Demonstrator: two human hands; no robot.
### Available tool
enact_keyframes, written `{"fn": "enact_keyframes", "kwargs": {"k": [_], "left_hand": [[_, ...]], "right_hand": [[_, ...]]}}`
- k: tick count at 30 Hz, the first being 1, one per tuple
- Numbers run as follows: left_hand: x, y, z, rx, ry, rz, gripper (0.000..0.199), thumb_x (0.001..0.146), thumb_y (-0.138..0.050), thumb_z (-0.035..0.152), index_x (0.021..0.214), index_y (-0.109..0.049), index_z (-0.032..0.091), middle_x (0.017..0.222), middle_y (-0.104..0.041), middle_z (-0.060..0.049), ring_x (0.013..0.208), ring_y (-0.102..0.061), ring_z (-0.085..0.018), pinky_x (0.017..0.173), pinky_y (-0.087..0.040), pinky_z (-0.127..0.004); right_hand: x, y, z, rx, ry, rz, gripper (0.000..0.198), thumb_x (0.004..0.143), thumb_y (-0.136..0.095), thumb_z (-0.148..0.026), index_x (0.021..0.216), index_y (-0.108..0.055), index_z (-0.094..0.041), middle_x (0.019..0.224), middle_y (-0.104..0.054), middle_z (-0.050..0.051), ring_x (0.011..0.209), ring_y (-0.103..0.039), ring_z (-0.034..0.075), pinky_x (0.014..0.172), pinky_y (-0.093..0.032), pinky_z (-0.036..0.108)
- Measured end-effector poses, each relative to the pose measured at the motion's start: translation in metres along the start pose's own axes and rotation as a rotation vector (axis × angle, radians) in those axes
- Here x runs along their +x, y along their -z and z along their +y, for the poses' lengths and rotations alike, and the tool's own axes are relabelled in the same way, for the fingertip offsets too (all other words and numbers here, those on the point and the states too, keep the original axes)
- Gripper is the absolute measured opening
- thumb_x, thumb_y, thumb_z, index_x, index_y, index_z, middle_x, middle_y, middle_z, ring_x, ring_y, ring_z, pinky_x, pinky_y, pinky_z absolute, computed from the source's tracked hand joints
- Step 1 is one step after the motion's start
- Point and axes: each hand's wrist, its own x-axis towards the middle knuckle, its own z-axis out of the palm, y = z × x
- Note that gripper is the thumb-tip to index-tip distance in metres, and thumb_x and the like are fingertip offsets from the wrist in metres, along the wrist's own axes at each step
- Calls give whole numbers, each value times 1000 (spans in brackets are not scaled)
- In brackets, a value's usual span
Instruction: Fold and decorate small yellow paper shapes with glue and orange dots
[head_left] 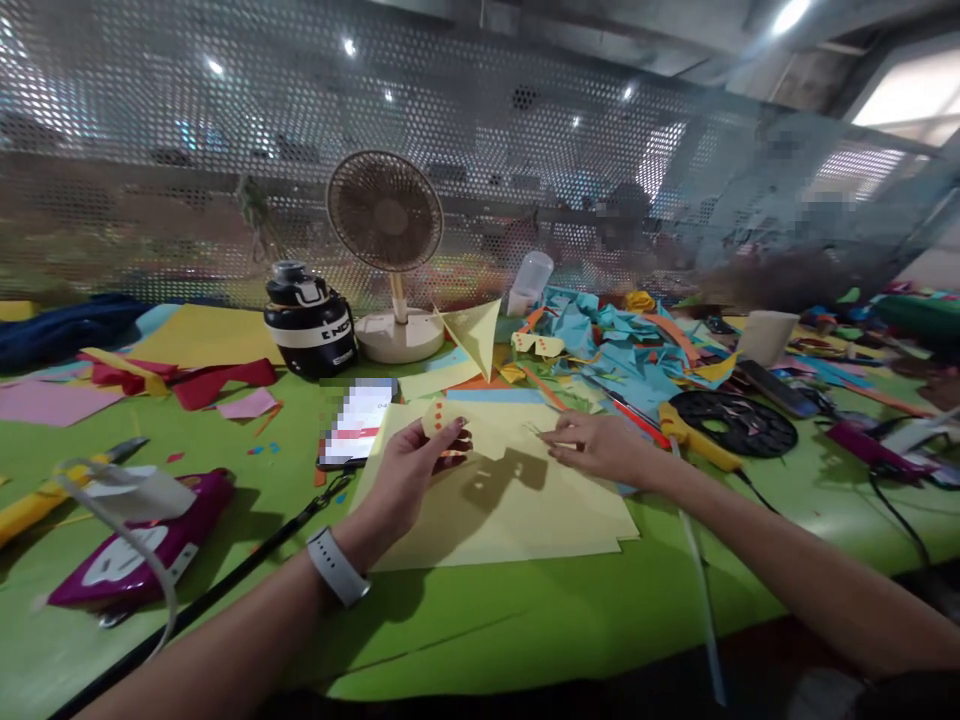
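Observation:
Between the thumb and fingers of my left hand (409,470) is a small pale yellow paper piece (433,414) with orange-red dots. My right hand (604,450) is closed in a pinch, and a thin, light-coloured pointed thing (533,430) sticks out of its fingertips toward the left; its kind is too small to make out. Both hands are over a stack of pale yellow paper sheets (517,525), which carries their shadows. Beyond them lies another yellow paper piece with orange-red dots (537,345), beside a folded yellow sheet (480,335).
A phone (360,420) lies left of the sheets. Behind stand a fan (401,335) and a black bottle (309,330). Blue paper scraps (600,325) heap at the back right, near a yellow glue gun (701,440) and a black spool (750,425). A purple box (202,530) sits left.

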Motion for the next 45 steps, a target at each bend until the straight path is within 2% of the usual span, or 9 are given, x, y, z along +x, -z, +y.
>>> {"fn": "enact_keyframes", "kwargs": {"k": [5,9,12,16,19,23,25,35,45], "left_hand": [[-1,0,0,27,24,-18,31,59,-83,37,77,-71,16,73,-68,-2,68,-61,-11,62,-51,-20],[-2,-1,-2,40,36,-41,29,59,-83,37,73,-70,16,72,-68,-1,66,-61,-11,61,-50,-20],[-3,-3,-2,62,27,-69,27,62,-82,38,73,-70,16,72,-68,-1,66,-61,-11,62,-50,-21],[-3,-3,-1,68,17,-65,27,62,-82,37,73,-70,16,72,-68,-1,67,-61,-11,62,-50,-20],[-2,-2,-2,62,20,-60,27,61,-82,36,74,-70,16,71,-68,-1,66,-61,-11,61,-49,-20],[-1,-2,-3,64,34,-56,26,61,-82,36,72,-70,16,71,-68,-2,66,-61,-12,61,-49,-20],[-2,-2,-2,66,35,-62,26,61,-82,36,71,-70,16,71,-69,-2,66,-61,-12,61,-50,-21],[-3,-2,-3,60,34,-81,26,67,-79,37,76,-67,16,71,-67,-1,66,-62,-13,62,-50,-23],[-7,-5,-2,-46,69,-156,24,66,-80,31,80,-69,15,80,-71,-4,75,-64,-15,71,-52,-26]], "right_hand": [[-58,40,45,-96,-304,204,40,87,-44,-29,122,-63,-23,117,-66,9,99,-64,24,83,-49,33],[-107,48,90,-336,-615,32,51,74,-56,-33,122,-62,-18,120,-64,13,111,-58,35,89,-47,40],[-117,33,107,-290,-647,-69,53,73,-56,-31,123,-60,-15,121,-63,16,111,-59,33,91,-46,40],[-113,12,109,-285,-640,14,43,72,-53,-27,111,-63,-13,107,-65,17,102,-60,32,85,-47,39],[-114,9,107,-237,-643,227,32,71,-51,-27,98,-64,-15,98,-62,15,98,-59,31,83,-46,40],[-112,21,98,251,-784,735,21,65,-57,-33,81,-60,-21,85,-61,10,84,-58,28,72,-46,38],[-102,29,89,462,-833,806,22,66,-56,-37,80,-59,-22,74,-59,5,65,-55,22,57,-43,33],[-5,31,-2,1282,-534,362,18,62,-68,-31,74,-63,-17,62,-61,0,50,-49,10,42,-32,21],[-2,-1,-49,1212,-503,97,40,65,-72,-55,70,-60,-17,49,-53,-4,44,-42,8,42,-30,22]]}}
